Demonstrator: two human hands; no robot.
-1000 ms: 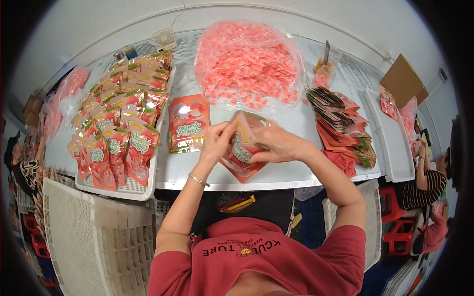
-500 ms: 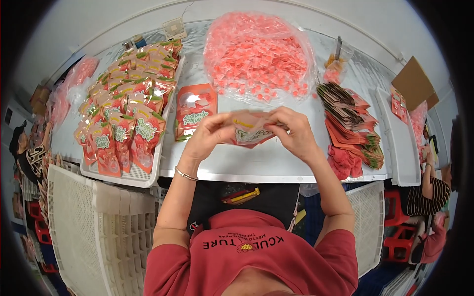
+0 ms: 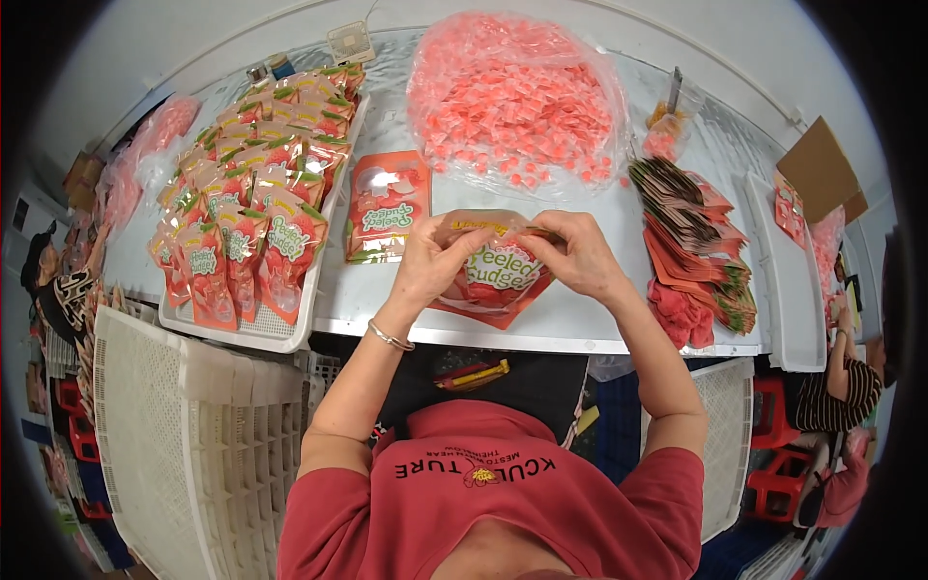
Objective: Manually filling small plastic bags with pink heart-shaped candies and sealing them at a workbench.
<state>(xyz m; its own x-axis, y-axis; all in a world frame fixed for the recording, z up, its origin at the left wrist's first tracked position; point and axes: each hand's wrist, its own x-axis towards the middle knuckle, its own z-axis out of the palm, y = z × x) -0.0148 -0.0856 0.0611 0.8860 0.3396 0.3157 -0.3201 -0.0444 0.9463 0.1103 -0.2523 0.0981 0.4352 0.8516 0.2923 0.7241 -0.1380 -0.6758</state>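
I hold an orange stand-up snack pouch (image 3: 498, 280) upright over the white table's (image 3: 580, 324) front edge. My left hand (image 3: 430, 261) pinches its top left corner and my right hand (image 3: 578, 253) pinches the top right, both along the yellow top strip. A second filled pouch (image 3: 387, 205) lies flat just left of my left hand. A big clear bag of pink wrapped candies (image 3: 517, 97) sits behind the hands.
A white tray (image 3: 290, 324) at the left holds several filled pouches (image 3: 256, 208). Flat empty pouches (image 3: 701, 242) are stacked at the right. White plastic crates (image 3: 184, 435) stand lower left. Another person (image 3: 846, 382) sits at the far right.
The pouch has been turned from lying tilted on the table to upright facing me, and both hands have shifted to its top edge.
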